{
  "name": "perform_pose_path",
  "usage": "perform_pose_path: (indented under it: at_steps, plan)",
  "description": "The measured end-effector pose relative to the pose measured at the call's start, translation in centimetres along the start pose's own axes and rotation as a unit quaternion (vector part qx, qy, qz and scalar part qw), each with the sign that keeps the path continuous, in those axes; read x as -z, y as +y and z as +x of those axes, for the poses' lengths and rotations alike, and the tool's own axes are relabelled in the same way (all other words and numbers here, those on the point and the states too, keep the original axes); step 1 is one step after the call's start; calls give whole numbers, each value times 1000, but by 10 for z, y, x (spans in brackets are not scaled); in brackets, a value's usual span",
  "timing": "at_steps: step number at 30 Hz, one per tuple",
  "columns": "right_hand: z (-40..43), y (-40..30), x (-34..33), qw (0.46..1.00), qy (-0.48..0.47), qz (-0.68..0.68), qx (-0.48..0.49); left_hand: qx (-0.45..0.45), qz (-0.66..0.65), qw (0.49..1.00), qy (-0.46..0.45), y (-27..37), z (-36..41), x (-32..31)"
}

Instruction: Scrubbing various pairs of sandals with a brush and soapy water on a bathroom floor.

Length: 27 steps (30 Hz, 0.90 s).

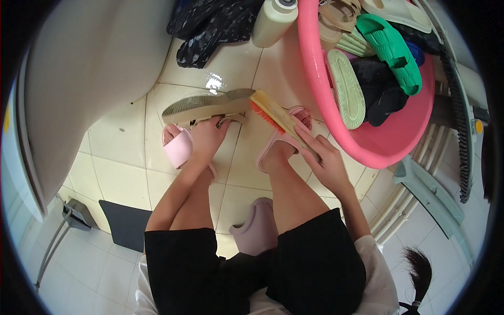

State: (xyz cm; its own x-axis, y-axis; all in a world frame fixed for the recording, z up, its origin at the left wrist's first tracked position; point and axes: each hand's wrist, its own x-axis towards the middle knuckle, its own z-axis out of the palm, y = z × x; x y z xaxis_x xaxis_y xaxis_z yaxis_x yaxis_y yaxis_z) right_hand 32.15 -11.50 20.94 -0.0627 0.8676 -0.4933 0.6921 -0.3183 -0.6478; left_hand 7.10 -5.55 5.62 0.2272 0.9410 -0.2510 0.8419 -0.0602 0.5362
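Observation:
My left hand (209,136) grips a beige strappy sandal (204,108) by its straps, with the ribbed sole turned up and away from me. In my right hand (325,159) is a wooden-backed scrubbing brush (281,118) with orange-red bristles, held by its handle. The brush head lies close to one end of the sandal; whether they touch I cannot tell. Both are above the tiled floor (122,141), between and in front of my feet. I wear pink slippers (178,151).
A pink basin (364,151) at the right holds several shoes, among them a green slide (391,55) and a pale green-soled one (345,88). A cream bottle (274,23) and dark patterned cloth (220,27) lie ahead. A white toilet-like fixture (94,59) curves along the left.

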Motion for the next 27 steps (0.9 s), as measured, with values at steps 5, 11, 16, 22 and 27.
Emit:
perform_pose_path:
  at_steps: [5,11,16,22,27]
  plan:
    - [17,54,-55,979,154,129,-24,67,-124,990,-25,20,17,4]
    - [75,52,-102,956,166,240,10,210,-467,858,-36,34,35,-18]
    - [97,21,-93,948,140,280,-62,239,-421,864,-141,49,38,-28]
    - [98,29,-84,952,153,261,-36,-20,-266,949,-166,63,10,28]
    - [95,30,-84,953,164,254,-19,3,-176,971,-163,55,29,63]
